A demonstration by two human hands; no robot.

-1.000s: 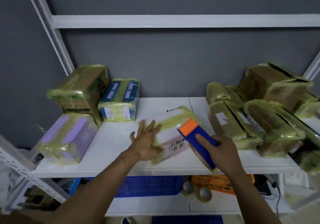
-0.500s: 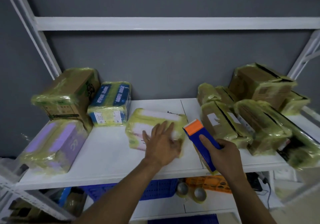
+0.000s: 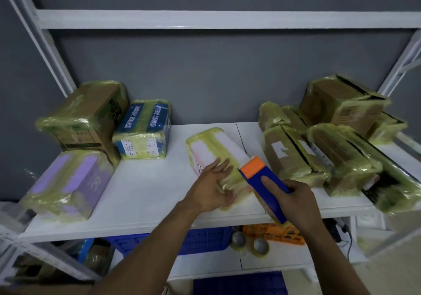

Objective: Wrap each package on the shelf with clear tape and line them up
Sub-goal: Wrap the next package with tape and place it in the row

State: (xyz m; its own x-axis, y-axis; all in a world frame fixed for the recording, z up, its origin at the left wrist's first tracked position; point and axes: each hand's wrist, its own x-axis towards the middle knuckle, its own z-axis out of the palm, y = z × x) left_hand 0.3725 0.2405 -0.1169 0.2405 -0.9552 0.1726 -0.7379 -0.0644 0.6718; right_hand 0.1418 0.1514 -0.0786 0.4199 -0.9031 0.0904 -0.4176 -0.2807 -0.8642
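Left hand (image 3: 210, 189) on package (image 3: 214, 148), right hand (image 3: 296, 201) — dispenser (image 3: 252, 167)

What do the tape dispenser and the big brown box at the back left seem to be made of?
The tape dispenser: probably hard plastic, smooth, in even blue and orange with crisp edges. The big brown box: cardboard, matte, with flat printed faces. Its tape wrap: thin glossy film, yellowish, wrinkled and shining.

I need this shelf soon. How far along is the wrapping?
Done: the purple package, blue package, brown box and the right pile all show tape. In hand: the left hand presses the white package, already partly taped, while the right hand grips the dispenser at its edge. Left: lining up; the right pile lies heaped, not in a row.
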